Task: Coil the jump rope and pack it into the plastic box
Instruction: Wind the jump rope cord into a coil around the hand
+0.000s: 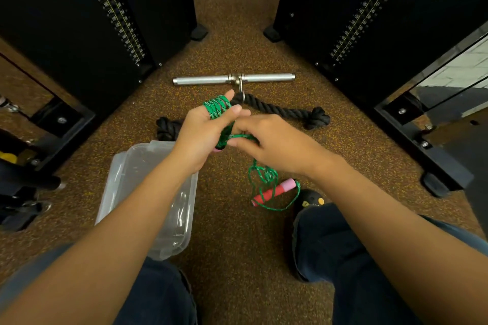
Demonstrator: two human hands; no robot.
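Left hand (203, 132) raised over the speckled brown rubber floor (237, 245), fingers extended and wound with several turns of thin green braided jump rope (217, 109), thumb pressed against the loops; a pink tip, probably one handle, peeking from below the palm. Right hand (274, 144) closed in a pinch on the running strand just beside the left palm, wrist turned inward, both forearms reaching forward from the knees. Rope slack hanging down in a loose tangle to the red and pink handle (274, 191) lying on the floor. Cord likely light, limp and prone to snagging; best gripped at the stiff handles and the wound bundle. Clear plastic box (126, 166) waiting open and empty, under the left forearm. Black knotted gym rope (285, 112) and steel bar (206, 79) beyond.
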